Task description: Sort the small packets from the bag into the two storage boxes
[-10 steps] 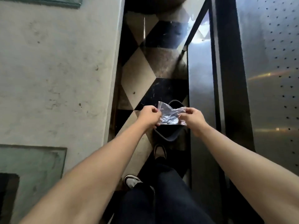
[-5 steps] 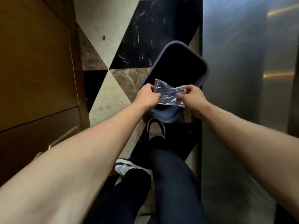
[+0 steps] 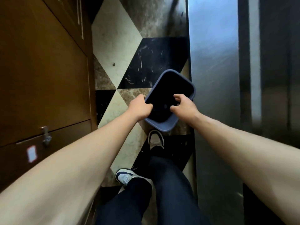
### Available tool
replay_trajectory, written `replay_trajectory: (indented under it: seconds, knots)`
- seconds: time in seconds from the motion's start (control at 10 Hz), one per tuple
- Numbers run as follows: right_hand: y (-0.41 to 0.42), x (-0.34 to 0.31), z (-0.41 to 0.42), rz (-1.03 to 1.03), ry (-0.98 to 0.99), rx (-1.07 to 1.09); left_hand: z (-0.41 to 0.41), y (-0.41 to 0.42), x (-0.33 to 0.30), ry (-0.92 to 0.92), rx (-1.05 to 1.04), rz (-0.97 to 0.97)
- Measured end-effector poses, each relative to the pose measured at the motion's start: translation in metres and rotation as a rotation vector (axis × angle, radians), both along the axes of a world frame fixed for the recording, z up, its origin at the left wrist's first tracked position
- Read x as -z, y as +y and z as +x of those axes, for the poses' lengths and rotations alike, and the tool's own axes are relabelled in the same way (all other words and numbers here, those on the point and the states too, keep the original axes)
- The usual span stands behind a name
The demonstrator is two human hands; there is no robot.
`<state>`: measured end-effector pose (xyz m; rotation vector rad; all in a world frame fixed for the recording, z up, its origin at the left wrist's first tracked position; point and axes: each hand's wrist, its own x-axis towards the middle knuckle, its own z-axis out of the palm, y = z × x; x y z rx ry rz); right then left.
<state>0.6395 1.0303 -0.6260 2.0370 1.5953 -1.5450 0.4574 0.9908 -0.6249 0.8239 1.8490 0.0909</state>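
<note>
- Gone from between my hands since half a second ago: the clear packet I was holding by both ends; a faint pale spot deep inside the bin (image 3: 165,106) may be it, too dark to say for sure.
- Bin (image 3: 168,127) is the landmark: dark blue, rounded-rectangle rim, standing on the patterned floor (image 3: 113,46), right up against the steel panel (image 3: 214,78) on its right.
- Left hand (image 3: 140,108) is at the bin's near-left rim, fingers curled closed; looks like they touch or hook the rim edge, but I can't tell whether they really grip it.
- Right hand (image 3: 183,106) hovers over the bin's mouth, near-right part, fingers spread and loosely bent, holding nothing.
- Key relation: whatever dropped lies straight below and slightly left of my right fingers, inside the bin; right hand is the nearer one to that spot.
- Bin's long axis runs from near-left to far-right, angled toward the steel panel.
- My front shoe (image 3: 156,139) sits just on the near side of the bin, almost touching its near rim; other shoe (image 3: 128,176) is well back from it.
- No storage boxes and no packet bag in view anywhere around the bin.
- Judgement: this piece is disposed of; next move likely pulls both hands back off the bin toward the sorting items, which are out of frame.
</note>
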Motion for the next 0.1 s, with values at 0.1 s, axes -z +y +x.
replay_trajectory:
  seconds: [0.1]
  knots:
    - [-0.0016,-0.0834,-0.0308,0.128,0.056,-0.139,-0.0204,-0.0039,-0.0837,0.054,0.032,0.086]
